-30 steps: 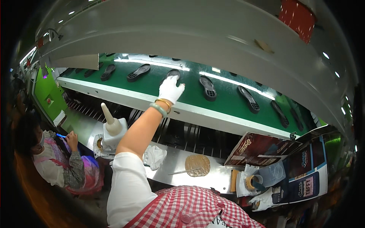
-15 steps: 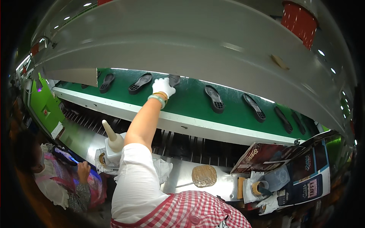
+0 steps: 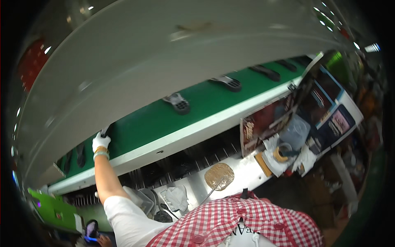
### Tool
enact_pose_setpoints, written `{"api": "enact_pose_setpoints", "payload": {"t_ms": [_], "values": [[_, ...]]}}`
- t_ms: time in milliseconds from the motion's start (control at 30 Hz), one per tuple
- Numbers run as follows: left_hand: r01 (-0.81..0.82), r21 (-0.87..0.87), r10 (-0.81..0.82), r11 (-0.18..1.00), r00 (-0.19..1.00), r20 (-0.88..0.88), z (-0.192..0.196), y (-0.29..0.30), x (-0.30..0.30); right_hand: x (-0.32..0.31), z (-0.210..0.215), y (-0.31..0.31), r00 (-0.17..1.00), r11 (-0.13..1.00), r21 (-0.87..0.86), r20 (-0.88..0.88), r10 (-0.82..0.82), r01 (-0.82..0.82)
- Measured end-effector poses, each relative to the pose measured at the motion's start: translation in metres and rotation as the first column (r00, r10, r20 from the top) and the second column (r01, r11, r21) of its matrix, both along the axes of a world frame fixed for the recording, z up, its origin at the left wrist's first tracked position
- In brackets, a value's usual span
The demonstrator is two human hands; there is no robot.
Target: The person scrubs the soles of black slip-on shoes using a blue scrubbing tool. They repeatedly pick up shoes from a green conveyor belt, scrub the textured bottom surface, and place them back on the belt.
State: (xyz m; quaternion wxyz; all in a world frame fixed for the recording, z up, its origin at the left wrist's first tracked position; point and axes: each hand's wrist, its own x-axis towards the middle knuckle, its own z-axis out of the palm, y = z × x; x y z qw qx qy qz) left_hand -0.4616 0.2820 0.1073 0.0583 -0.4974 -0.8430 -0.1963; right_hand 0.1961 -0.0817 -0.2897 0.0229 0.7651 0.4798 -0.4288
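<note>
My left hand [image 3: 101,142], in a white glove with bangles at the wrist, reaches far out over a green conveyor belt [image 3: 142,123]. Its fingers are closed at the near end of a dark shoe sole [image 3: 105,131], which is partly hidden by the glove and the grey hood. To the left of it lie more black soles [image 3: 80,155]. Along the belt to the right are a sole with a grid-patterned heel [image 3: 177,103], another one [image 3: 228,82] and a dark sole [image 3: 266,73]. My right hand is out of view.
A grey hood [image 3: 135,61] overhangs the belt, whose near edge is a white rail [image 3: 177,143]. On the metal ledge lie a round brown pad [image 3: 219,176] with a thin stick and a crumpled white cloth [image 3: 176,197]. A clear plastic tub [image 3: 295,131] stands right, near printed cardboard [image 3: 263,121].
The whole view has turned, so the belt now slants up to the right. My left hand appears farther left and lower, still at a sole. The white bottle is now mostly behind my arm.
</note>
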Motion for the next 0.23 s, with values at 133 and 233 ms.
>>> {"api": "enact_pose_setpoints", "payload": {"t_ms": [133,233], "values": [[0.030,0.127,-0.016,0.991,0.994,-0.104,-0.038,0.029,-0.036,-0.008,-0.032,-0.044,0.998,0.997,0.035,-0.009,-0.070,0.070],[0.217,0.138,-0.238,0.966,0.958,0.158,-0.057,0.072,-0.064,-0.015,-0.025,-0.076,0.982,0.981,0.049,-0.022,-0.188,0.189]]}}
